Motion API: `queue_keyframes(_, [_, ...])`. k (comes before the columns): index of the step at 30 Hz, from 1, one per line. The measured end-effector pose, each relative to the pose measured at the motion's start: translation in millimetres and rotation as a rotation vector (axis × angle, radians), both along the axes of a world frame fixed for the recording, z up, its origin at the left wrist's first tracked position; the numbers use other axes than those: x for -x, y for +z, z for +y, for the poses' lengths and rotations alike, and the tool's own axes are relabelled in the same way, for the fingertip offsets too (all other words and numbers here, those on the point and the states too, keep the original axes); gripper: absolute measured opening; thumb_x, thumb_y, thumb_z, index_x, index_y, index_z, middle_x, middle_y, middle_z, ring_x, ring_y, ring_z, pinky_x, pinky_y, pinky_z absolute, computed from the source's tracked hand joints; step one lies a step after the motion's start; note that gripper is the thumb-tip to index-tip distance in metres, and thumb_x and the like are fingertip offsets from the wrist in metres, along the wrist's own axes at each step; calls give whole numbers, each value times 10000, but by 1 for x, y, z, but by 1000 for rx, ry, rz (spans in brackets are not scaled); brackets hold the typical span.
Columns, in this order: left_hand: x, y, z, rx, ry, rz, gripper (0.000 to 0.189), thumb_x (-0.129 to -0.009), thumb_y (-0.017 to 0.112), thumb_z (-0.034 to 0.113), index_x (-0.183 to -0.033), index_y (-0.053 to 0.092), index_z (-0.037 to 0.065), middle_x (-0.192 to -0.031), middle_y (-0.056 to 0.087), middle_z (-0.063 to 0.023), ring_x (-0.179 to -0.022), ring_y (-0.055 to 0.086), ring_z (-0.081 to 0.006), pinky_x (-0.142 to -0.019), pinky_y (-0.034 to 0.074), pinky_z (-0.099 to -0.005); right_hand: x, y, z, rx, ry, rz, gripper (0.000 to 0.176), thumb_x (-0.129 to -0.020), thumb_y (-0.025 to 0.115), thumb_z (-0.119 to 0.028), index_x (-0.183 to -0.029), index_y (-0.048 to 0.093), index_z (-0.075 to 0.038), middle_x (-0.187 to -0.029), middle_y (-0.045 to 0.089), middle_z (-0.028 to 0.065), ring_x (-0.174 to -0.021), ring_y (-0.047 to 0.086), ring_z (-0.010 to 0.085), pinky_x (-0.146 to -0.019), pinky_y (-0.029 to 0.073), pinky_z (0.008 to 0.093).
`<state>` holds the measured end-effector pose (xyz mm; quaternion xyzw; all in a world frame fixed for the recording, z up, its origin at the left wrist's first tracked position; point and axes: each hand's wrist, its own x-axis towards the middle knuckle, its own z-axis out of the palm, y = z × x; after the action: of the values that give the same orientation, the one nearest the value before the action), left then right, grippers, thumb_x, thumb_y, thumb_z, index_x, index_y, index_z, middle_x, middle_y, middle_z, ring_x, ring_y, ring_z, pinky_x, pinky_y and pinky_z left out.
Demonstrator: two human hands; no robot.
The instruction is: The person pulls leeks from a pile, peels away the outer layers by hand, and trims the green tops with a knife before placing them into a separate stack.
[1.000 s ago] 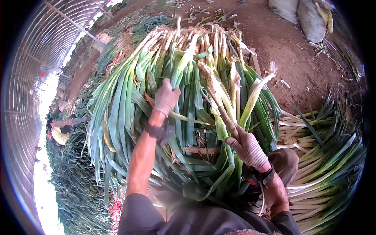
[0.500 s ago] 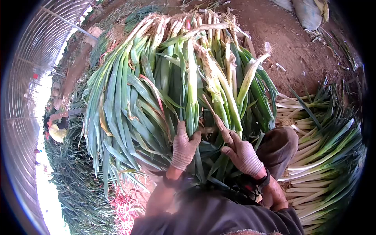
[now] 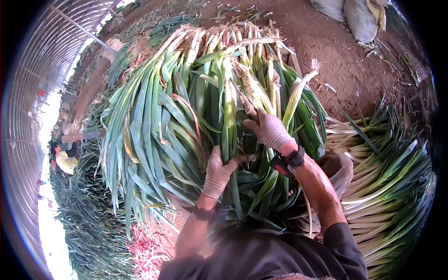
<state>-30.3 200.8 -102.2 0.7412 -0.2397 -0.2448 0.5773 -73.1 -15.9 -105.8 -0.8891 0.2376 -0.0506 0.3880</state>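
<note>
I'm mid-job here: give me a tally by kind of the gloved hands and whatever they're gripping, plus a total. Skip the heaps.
Gloved hands: 2, left hand and right hand
Slim tool in the right: 1
Leek in the left: 1
Total: 4

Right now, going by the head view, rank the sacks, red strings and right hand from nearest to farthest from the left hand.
1. Right hand: ahead, to the right.
2. Red strings: lower left.
3. Sacks: far upper right.
</note>
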Motion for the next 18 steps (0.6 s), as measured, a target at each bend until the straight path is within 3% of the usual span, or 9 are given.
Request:
queue_keyframes(2, [3,9,-3,-4,-15,-1,316,-885,729,96,-1141,576,-6,-989,653,-39,-888,580,-112,-835,490,-270,-17,-4,-7,18,-1,-36,540,-959,611,-456,-1168,563,40,-872,662,312,-905,646,490,-791,509,523])
queue_keyframes(7, [2,19,-4,-42,-29,-44,355,-864,751,108,-1147,572,-12,-974,667,-62,-875,601,-130,-813,508,-293,-47,5,-22,86,8,-206,444,-967,596,-404,-1189,621,-20,-899,668,301,-903,648,481,-810,506,517])
queue_keyframes(11, [2,9,-3,-139,-33,-102,391,-859,777,122,-1176,568,26,-966,687,-66,-861,639,-145,-822,517,-295,-73,7,-40,9,41,-81,421,-984,578,-394,-1136,640,-6,-930,671,300,-902,653,466,-800,510,507])
queue_keyframes(12, [2,8,-4,-160,-57,-138,401,-858,775,140,-1181,564,29,-956,691,-86,-852,654,-180,-816,524,-320,-76,11,-44,-122,3,72,464,-982,583,-411,-1124,633,28,-940,674,297,-907,658,456,-798,512,502])
queue_keyframes(14, [2,6,-4,-201,-97,-213,422,-856,771,177,-1191,556,35,-935,700,-127,-835,682,-249,-802,537,-370,-67,8,-40,-41,24,-51,482,-981,590,-415,-1123,625,44,-937,673,297,-913,659,456,-801,512,499])
queue_keyframes(16, [1,-9,0,-319,-129,-379,415,-851,764,129,-1194,554,27,-904,718,-128,-844,707,-265,-788,545,-365,-41,-1,-30,42,47,-228,469,-983,600,-395,-1145,606,45,-935,666,304,-929,654,461,-810,509,493])
queue_keyframes(17, [1,-14,0,-377,-148,-462,413,-848,761,105,-1196,553,23,-888,728,-129,-849,720,-274,-781,549,-362,-26,5,-26,-44,77,-174,462,-985,603,-377,-1159,584,50,-932,659,312,-938,647,470,-810,504,487])
queue_keyframes(18, [0,-6,-1,-440,-194,-490,418,-849,766,177,-1174,549,31,-848,719,-173,-865,715,-352,-774,555,-404,-8,16,-24,-108,71,-141,462,-986,602,-374,-1153,579,56,-914,654,312,-921,649,467,-803,502,482])
